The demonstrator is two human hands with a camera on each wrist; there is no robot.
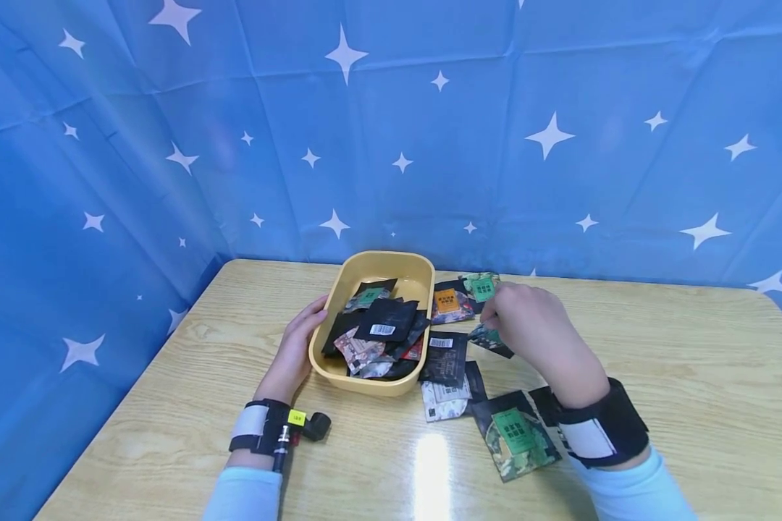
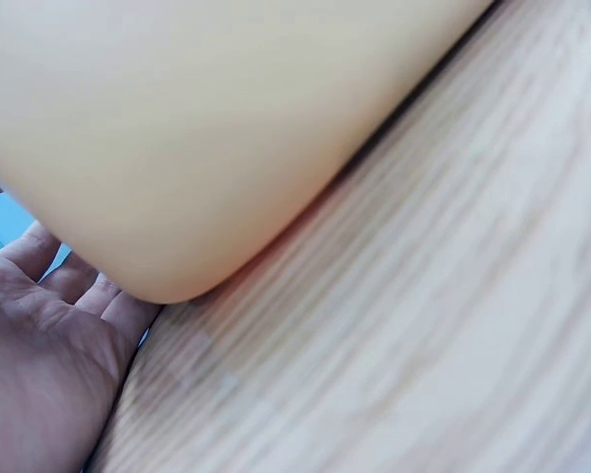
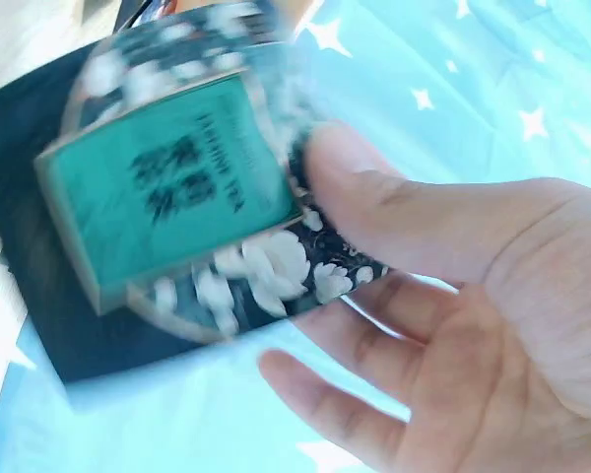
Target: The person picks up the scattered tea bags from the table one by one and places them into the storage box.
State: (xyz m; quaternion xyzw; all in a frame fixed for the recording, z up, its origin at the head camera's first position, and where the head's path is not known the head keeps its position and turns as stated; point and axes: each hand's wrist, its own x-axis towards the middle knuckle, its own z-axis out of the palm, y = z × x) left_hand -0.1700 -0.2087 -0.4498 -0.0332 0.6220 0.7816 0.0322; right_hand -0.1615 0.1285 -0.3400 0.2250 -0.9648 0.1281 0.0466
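Note:
My right hand (image 1: 537, 329) pinches a black tea sachet (image 3: 172, 187) by one edge, thumb on the printed face and fingers behind. A teal label and white flowers mark that face. In the head view the hand covers part of this sachet, which is above the table just right of the bin. My left hand (image 1: 300, 336) rests against the outer left side of a yellow plastic bin (image 1: 368, 386), its fingers lying along the wall. Inside the bin lies a heap of mixed sachets (image 1: 386, 318), mostly black.
Right of the bin lie an orange-labelled sachet (image 1: 452, 302), a green-labelled one (image 1: 482, 289), a black one (image 1: 446, 358) overlapping a white-patterned one (image 1: 444, 405), and a larger green-labelled sachet (image 1: 516, 434) nearer me. A blue star-patterned curtain (image 1: 430, 181) hangs behind the wooden table (image 1: 691, 362).

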